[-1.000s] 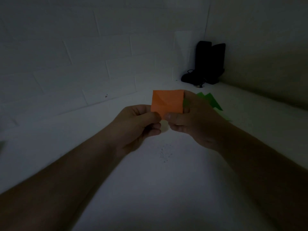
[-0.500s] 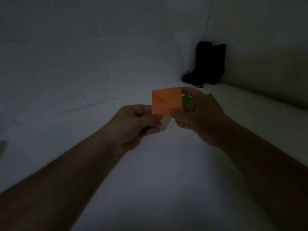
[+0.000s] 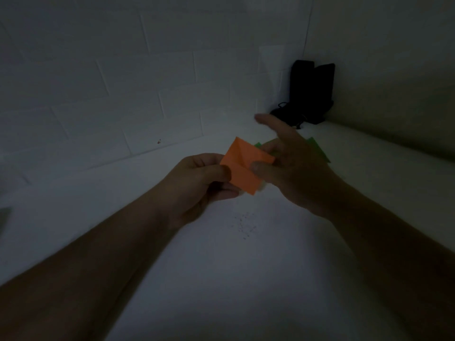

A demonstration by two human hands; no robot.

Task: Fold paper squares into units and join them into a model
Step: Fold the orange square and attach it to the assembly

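Observation:
An orange folded paper (image 3: 242, 166) is held above the white table, turned so one corner points down. My left hand (image 3: 199, 179) pinches its left edge between thumb and fingers. My right hand (image 3: 288, 163) is at its right edge, thumb on the paper's face, index finger stretched out and lifted away toward the wall. Green paper pieces (image 3: 317, 148) lie on the table behind my right hand, mostly hidden by it.
A black object with a cord (image 3: 307, 94) stands in the far corner where the tiled wall meets the side wall. The white table (image 3: 221, 279) has a patch of small dark specks (image 3: 243, 225) in front of my hands. The scene is dim.
The orange paper has rotated from square-on to a tilted diamond and dropped slightly. My right hand's index finger has lifted off the paper's top edge and now points outward.

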